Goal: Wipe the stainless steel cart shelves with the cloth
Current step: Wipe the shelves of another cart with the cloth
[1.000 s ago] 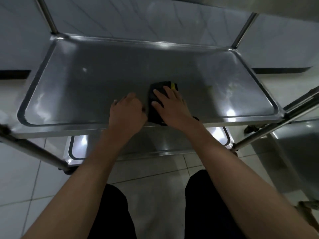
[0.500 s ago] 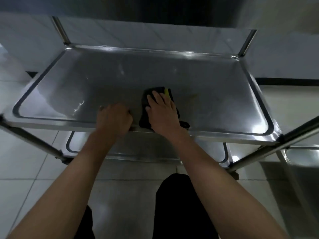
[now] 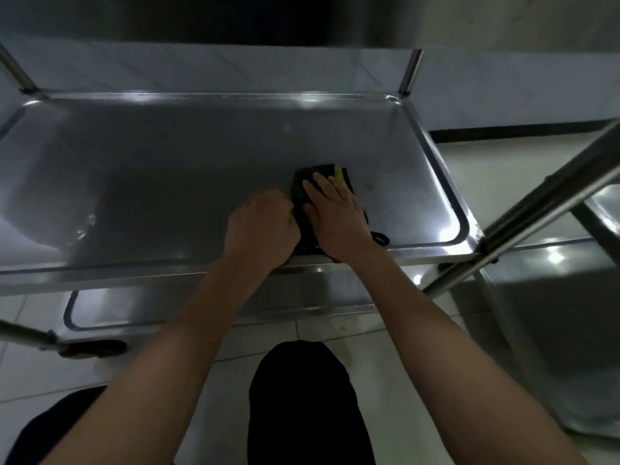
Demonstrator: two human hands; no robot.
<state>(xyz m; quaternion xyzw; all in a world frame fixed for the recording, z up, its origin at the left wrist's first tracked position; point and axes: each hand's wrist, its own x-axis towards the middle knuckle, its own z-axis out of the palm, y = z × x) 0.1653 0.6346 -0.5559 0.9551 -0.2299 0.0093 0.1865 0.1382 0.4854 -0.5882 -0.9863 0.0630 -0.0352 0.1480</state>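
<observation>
Progress: wiping is under way on the middle shelf (image 3: 167,169) of the cart; how much of its surface has been covered cannot be told, since no wipe marks show.
Remaining: judged from the present position, most of this shelf away from the near right area, plus the lower shelf (image 3: 100,310) visible beneath, appear to need attention.
Cloth location: the dark cloth (image 3: 303,193) with a yellow stripe lies flat on the middle shelf, near its front rim and right of centre.
Cloth orientation: its long axis runs front to back, the yellow-striped end pointing at the far rim; a thin loop trails off at the near right.
Right hand (image 3: 335,216): fingers straight and together, palm pressed flat on the cloth.
Left hand (image 3: 261,226): fingers curled, touching the cloth's left edge; whether it pinches the cloth cannot be told.
</observation>
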